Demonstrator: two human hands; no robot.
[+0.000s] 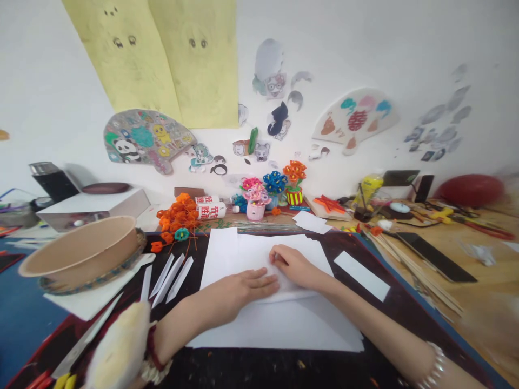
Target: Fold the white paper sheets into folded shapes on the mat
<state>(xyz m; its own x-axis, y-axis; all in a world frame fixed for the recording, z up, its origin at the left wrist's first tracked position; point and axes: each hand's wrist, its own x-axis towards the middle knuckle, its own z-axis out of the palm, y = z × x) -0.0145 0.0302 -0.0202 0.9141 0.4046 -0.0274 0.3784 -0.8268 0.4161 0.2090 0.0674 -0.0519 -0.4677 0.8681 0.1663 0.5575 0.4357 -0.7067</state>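
Note:
White paper sheets [279, 329] lie stacked on a black mat [243, 364] in front of me. My left hand [247, 292] rests flat on the upper paper, its fingers stretched to the right. Just beyond it, my right hand [294, 263] touches the same paper with its fingers curled together; whether anything thin is between them is too small to tell. Several folded white strips [168, 278] lie left of the stack. A flat white paper rectangle [362, 275] is to its right.
A beige bowl [81, 254] stands at the left, with scissors [77, 351] nearer me. Orange flowers [178, 216] and small flower pots [255, 209] line the back. Wooden sticks [413, 270] and a dark flat object [436, 256] lie at the right.

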